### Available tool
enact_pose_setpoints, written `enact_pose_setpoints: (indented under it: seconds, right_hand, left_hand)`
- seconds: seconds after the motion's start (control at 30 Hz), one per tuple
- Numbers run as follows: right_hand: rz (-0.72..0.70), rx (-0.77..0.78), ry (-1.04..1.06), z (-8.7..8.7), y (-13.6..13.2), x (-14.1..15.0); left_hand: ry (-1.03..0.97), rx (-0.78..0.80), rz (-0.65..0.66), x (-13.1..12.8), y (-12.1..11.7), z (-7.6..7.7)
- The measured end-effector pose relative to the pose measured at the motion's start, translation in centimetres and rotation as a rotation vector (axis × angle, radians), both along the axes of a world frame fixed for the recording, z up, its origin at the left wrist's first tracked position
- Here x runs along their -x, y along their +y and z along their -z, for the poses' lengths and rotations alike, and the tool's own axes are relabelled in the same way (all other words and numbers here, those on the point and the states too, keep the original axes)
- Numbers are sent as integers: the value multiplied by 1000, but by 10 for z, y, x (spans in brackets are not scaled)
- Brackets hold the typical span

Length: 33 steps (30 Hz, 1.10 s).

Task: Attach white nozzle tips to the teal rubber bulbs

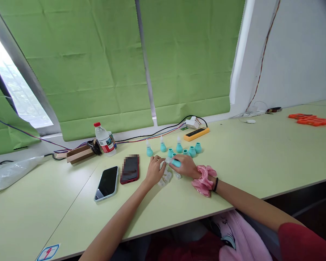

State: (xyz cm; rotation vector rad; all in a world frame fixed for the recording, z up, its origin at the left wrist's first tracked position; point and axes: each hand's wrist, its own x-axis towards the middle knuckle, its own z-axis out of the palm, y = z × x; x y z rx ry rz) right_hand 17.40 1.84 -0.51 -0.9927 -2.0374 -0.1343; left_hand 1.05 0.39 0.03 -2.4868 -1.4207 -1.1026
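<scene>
My left hand rests on the pale green table, fingers curled around a clear plastic piece. My right hand, with a pink scrunchie on its wrist, grips a teal rubber bulb that meets the clear piece. Several loose clear plastic tips lie just below both hands. Behind the hands stand several teal bulbs, some fitted with clear tips.
Two phones lie left of my hands, a light one and a red-cased one. A water bottle, a cardboard box, cables and a yellow power strip line the back. Orange trays sit far right.
</scene>
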Motion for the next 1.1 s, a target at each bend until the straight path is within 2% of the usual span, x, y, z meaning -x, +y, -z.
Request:
enact_pose_setpoints:
  seconds: [0.1,0.33,0.6,0.83,0.93,1.1]
  right_hand:
    - [35,13,-14,1,1,0]
    - [28,11,-6,1,-1,2]
    - [44,-25,32,2,-5,6]
    - [119,-131,-67,2,-7,5]
    - [145,-177,-87,0,-8,5]
    - [153,-183,-80,-1,-9,6]
  left_hand:
    - [-139,41,77,-5,-5,-5]
    - [-524,282,154,-7,-3,-6]
    - [-849,566,268,-5,-3,-8]
    - [-1228,906,291,-9,-5,-6]
    - [-1263,948,275,-10,-7,-8]
    - [-1274,913,273,-14,-11,-10]
